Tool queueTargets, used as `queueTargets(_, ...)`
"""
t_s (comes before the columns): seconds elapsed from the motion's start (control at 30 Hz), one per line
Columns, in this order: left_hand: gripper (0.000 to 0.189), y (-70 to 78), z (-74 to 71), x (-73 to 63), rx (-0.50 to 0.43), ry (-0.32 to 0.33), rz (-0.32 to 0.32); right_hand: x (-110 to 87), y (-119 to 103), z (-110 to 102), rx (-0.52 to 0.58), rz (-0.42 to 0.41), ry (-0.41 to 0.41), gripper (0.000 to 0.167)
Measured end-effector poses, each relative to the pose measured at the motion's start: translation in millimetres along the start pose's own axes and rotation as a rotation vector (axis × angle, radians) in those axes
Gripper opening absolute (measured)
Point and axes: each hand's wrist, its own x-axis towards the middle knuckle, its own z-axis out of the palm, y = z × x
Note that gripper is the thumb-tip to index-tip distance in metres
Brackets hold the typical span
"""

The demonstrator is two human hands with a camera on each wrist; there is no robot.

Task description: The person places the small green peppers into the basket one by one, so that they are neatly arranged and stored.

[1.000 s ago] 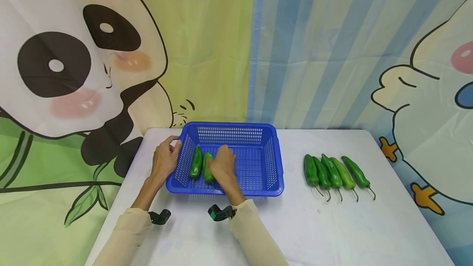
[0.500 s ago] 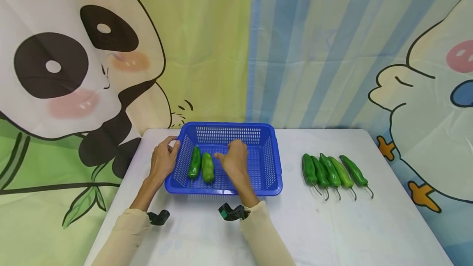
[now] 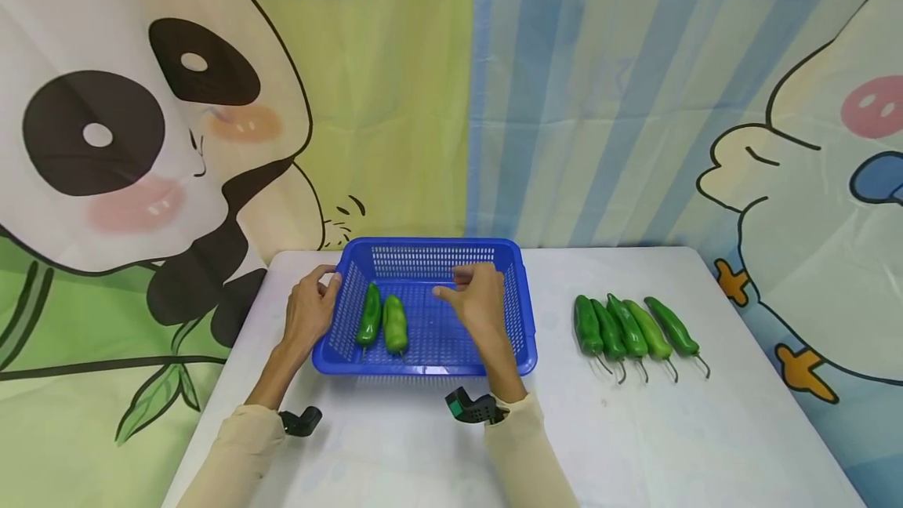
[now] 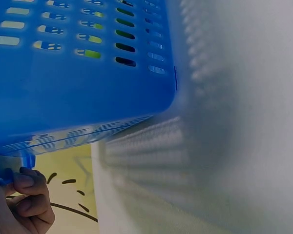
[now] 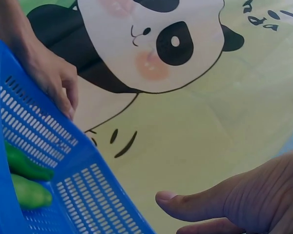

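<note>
Left hand (image 3: 306,310) grips rectangular blue plastic basket (image 3: 423,371), right hand (image 3: 483,298) relaxed, empty, apparently between placements; next likely calls for reaching long green peppers (image 3: 627,328) outside

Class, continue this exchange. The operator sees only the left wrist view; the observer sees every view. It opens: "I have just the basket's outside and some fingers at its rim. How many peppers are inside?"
Observer: Two green peppers lie side by side in the blue basket.
Operator: Is anything lying outside it?
Observer: Yes, five more peppers lie in a row on the white table, to the basket's right.
Operator: And where is the right hand?
Observer: In the head view it appears over the right part of the basket, with no pepper visible in it.
</note>
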Motion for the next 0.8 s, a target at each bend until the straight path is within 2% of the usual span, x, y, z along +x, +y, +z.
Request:
queueTargets(0.17, 0.041, -0.7, 0.3, -0.9, 0.004, -0.005, -0.007, 0.9, 7.8, -9.0, 0.019, 0.016, 0.027, 0.048)
queueTargets(0.4, 0.042, -0.9, -0.6, -0.9, 0.004, 0.001, -0.012, 1.2, 14.4, -26.0, 0.034, -0.024, 0.051, 0.048)
queueTargets(0.6, 0.042, -1.9, -0.7, -1.1, 0.004, -0.002, -0.013, 1.0, 20.9, -43.2, 0.022, -0.001, 0.074, 0.05)
queueTargets(0.8, 0.042, -2.0, 0.1, -1.1, -0.001, -0.003, -0.01, 1.1, 33.2, -61.7, 0.009, 0.02, 0.141, 0.051)
